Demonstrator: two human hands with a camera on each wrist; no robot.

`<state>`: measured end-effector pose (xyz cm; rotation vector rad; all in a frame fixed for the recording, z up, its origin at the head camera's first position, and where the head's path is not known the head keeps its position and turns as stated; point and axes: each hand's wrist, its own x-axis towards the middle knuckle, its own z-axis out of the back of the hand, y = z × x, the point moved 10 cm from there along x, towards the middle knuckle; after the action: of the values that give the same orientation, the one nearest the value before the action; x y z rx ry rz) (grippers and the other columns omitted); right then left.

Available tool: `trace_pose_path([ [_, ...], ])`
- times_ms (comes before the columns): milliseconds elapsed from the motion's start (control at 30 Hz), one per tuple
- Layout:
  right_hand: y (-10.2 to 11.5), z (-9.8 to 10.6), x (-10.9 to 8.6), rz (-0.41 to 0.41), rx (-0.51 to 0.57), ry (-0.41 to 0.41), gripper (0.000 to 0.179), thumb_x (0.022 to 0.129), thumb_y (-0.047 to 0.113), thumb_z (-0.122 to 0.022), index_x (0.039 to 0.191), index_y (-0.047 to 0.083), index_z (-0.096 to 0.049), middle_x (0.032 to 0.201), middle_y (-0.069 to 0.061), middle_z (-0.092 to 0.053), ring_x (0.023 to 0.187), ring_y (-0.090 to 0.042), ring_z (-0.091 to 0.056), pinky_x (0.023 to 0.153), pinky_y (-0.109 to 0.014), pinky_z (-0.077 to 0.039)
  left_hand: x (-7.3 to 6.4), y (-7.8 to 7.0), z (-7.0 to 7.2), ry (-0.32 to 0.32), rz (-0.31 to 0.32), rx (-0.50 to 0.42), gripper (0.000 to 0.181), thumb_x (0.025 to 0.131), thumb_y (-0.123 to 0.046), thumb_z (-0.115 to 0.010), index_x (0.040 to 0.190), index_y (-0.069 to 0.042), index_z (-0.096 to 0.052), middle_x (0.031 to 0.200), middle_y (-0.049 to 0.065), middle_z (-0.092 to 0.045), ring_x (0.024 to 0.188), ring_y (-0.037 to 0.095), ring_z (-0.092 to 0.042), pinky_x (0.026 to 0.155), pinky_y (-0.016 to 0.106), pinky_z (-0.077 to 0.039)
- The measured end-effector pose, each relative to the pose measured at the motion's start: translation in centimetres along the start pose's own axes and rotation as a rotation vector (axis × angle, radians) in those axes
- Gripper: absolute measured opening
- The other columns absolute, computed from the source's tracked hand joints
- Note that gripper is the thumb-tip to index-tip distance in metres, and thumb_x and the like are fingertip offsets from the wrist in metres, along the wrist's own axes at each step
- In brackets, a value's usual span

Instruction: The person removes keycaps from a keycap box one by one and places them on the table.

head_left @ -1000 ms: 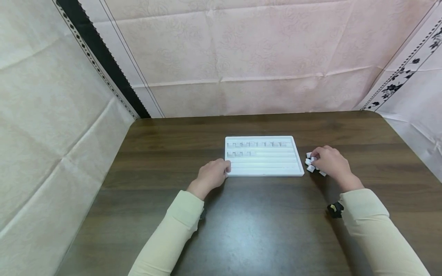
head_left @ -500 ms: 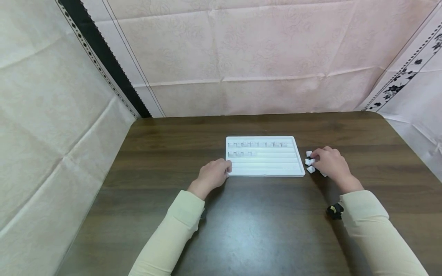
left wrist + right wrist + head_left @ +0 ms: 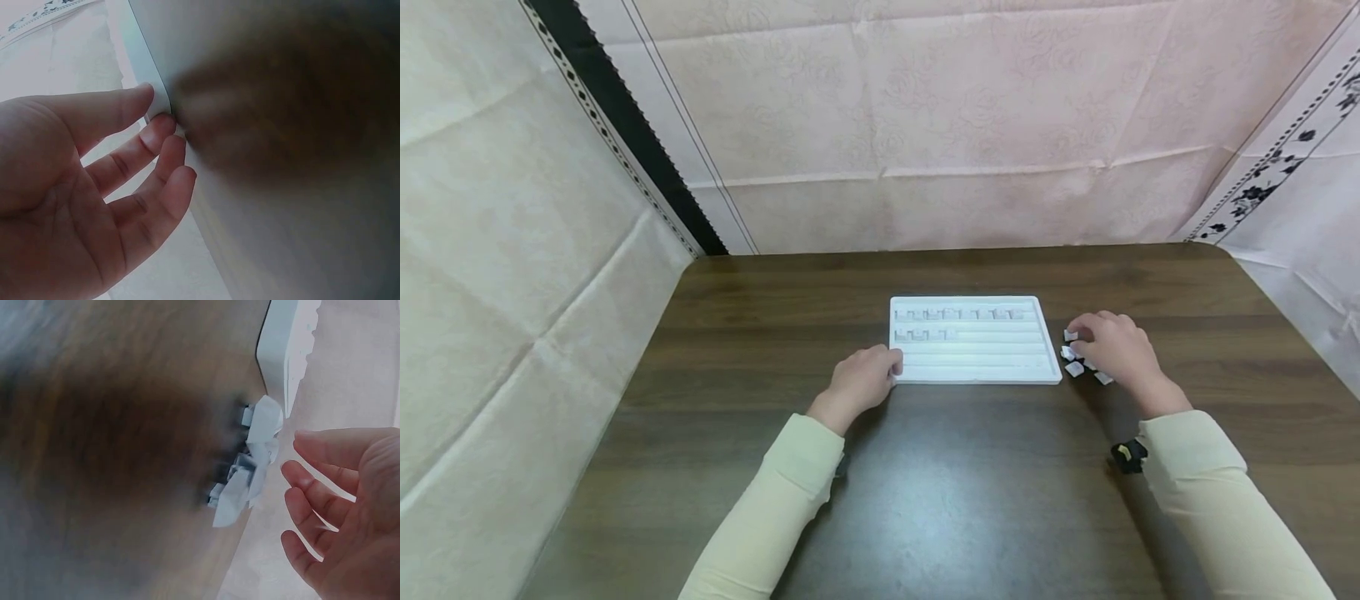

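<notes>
A white ridged tray [image 3: 977, 372] lies on the table, with small pale pieces [image 3: 958, 314] set along its two far rows. My left hand [image 3: 861, 377] pinches the tray's near left corner; in the left wrist view, thumb and forefinger meet at its white edge [image 3: 147, 65] while the other fingers curl loosely. To the right of the tray, my right hand [image 3: 1116, 350] hovers over a loose cluster of small white blocks [image 3: 1074, 368]. From the right wrist, the blocks [image 3: 234, 497] show slanted faces and small stems, and the bent fingers [image 3: 309, 484] stand apart from them, holding nothing.
The dark wooden table [image 3: 925, 475] reaches a far edge beside a pale patterned cloth [image 3: 985, 125]. More cloth hangs at the left [image 3: 535, 292] and right. A black device [image 3: 1127, 457] sits at the right wrist.
My right hand has shifted slightly away from me and its fingers have lifted off the blocks, uncovering more of them. The left hand stays at the tray's corner.
</notes>
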<state>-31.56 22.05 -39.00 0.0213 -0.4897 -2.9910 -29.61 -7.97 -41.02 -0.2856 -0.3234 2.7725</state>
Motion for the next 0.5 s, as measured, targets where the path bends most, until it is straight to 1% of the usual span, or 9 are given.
trace_pose_path([
  [200, 0.7, 0.1, 0.5, -0.019, 0.01, 0.017, 0.028, 0.089, 0.019, -0.051, 0.11, 0.003, -0.06, 0.108, -0.023, -0.056, 0.094, -0.037, -0.05, 0.074, -0.051, -0.04, 0.1, -0.1, 0.4, -0.012, -0.005, 0.01, 0.008, 0.09, -0.012, -0.056, 0.094, -0.015, -0.061, 0.089, 0.002, -0.059, 0.074, 0.017, -0.051, 0.063, 0.028, -0.042],
  [367, 1.8, 0.2, 0.9, 0.004, -0.012, -0.007, 0.026, 0.088, 0.017, -0.053, 0.109, 0.003, -0.061, 0.107, -0.021, -0.06, 0.096, -0.037, -0.054, 0.078, -0.054, -0.039, 0.1, -0.2, 0.2, 0.001, 0.002, 0.002, 0.009, 0.09, -0.012, -0.055, 0.095, -0.015, -0.061, 0.09, 0.002, -0.059, 0.075, 0.017, -0.051, 0.063, 0.028, -0.043],
  [500, 2.9, -0.1, 1.4, 0.026, -0.032, -0.024, 0.025, 0.088, 0.016, -0.054, 0.108, 0.003, -0.062, 0.105, -0.019, -0.062, 0.095, -0.036, -0.055, 0.081, -0.055, -0.038, 0.0, 0.0, 0.0, -0.001, 0.013, 0.003, 0.009, 0.09, -0.012, -0.055, 0.095, -0.015, -0.062, 0.09, 0.002, -0.06, 0.075, 0.017, -0.051, 0.064, 0.029, -0.043],
])
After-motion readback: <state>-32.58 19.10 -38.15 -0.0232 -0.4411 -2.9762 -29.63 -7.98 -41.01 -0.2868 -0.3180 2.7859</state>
